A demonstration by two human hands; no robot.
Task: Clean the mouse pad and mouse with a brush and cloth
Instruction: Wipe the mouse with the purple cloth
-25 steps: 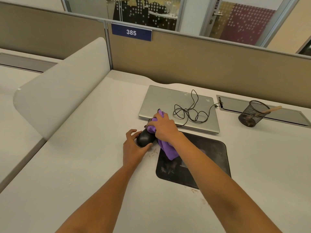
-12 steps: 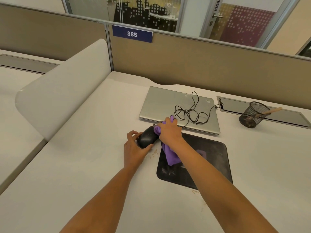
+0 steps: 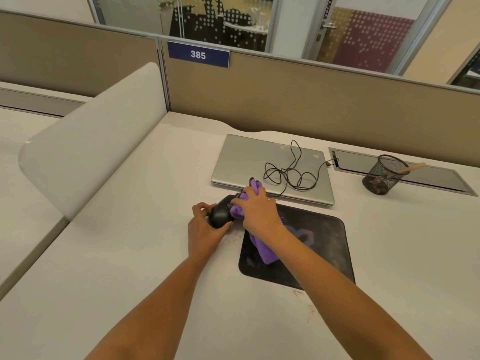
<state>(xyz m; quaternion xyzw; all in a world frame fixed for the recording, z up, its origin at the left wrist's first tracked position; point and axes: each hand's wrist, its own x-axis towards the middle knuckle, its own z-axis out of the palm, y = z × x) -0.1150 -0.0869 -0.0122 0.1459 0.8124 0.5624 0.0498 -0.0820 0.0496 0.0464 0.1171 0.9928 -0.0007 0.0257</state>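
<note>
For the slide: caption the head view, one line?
Left hand holds the mouse while right hand presses a purple cloth to it, beside the mouse pad.

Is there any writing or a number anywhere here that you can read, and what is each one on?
"385": white digits on the blue sign on the partition.
Black label on the door frame: too blurred to read.
Mark on the laptop: too small to read.
</note>
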